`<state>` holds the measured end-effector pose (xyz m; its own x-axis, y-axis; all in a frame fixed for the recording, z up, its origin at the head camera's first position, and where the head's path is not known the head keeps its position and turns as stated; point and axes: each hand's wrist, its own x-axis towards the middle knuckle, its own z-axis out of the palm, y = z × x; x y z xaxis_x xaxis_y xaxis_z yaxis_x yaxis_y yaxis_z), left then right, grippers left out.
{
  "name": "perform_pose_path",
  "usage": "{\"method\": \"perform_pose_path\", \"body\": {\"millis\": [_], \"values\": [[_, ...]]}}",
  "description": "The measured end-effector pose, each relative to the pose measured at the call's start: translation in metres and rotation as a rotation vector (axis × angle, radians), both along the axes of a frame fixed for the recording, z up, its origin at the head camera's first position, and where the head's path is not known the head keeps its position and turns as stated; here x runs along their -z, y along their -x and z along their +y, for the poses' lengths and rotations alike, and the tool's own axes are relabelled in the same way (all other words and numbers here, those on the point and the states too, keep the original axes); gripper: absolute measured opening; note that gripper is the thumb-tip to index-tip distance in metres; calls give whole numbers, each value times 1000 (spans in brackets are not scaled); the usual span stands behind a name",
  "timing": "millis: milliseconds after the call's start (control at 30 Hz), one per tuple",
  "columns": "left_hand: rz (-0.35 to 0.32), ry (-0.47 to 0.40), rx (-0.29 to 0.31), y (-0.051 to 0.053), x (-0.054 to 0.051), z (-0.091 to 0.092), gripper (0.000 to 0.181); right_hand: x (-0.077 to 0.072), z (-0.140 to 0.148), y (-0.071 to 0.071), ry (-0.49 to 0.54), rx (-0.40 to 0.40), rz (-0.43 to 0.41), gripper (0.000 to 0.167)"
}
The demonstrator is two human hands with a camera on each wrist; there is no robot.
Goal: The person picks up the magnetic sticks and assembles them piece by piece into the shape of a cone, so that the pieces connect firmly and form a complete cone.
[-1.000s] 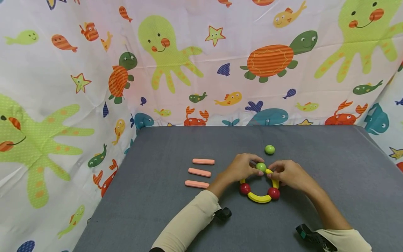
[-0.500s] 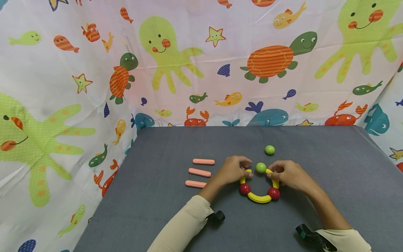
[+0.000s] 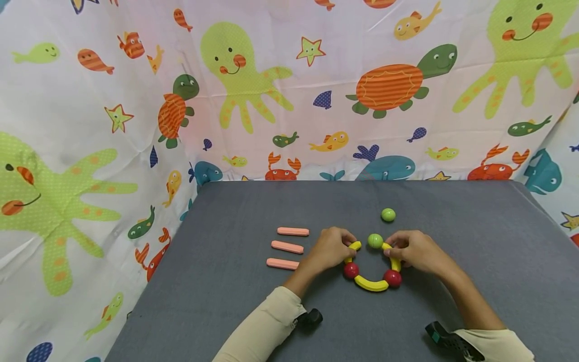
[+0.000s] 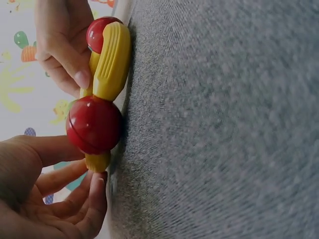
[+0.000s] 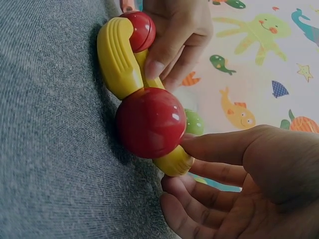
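Observation:
In the head view, my left hand [image 3: 332,247] pinches the left yellow curved stick [image 3: 355,246], whose lower end meets a red ball [image 3: 351,271]. My right hand [image 3: 416,251] holds the right yellow curved stick [image 3: 395,264], which joins another red ball [image 3: 392,278]. A bottom yellow curved stick [image 3: 372,285] links both red balls, forming a part ring. At the top, a green ball [image 3: 375,241] sits against or very near the right stick's end, with a gap to the left stick. Both wrist views show thumb and fingers on either side of the sticks.
A second green ball [image 3: 388,215] lies behind the ring. To the left are three pink straight sticks: a far one [image 3: 293,231], a middle one [image 3: 287,247] and a near one [image 3: 281,263], partly behind the left forearm. Grey cloth [image 3: 217,301] covers the table.
My left hand has left the green ball and moved left onto the left yellow stick, now gripping it by its upper part. The right hand keeps its place.

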<state>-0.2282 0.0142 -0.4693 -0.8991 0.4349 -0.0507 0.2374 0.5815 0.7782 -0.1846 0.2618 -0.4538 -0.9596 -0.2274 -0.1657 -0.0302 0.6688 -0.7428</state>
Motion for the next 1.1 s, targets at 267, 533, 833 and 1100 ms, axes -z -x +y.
{"method": "perform_pose_path", "body": {"millis": [267, 533, 833, 1100], "values": [[41, -34, 6, 1, 1, 3, 23, 0, -2, 1, 9, -4, -16, 26], [74, -48, 16, 1, 1, 6, 24, -1, -3, 0, -2, -9, -12, 25], [116, -32, 53, 2, 2, 7, 23, 1, -3, 0, -3, -12, 3, 24], [128, -22, 58, 3, 4, 8, 24, 1, -3, 0, -8, -11, -1, 25]]}}
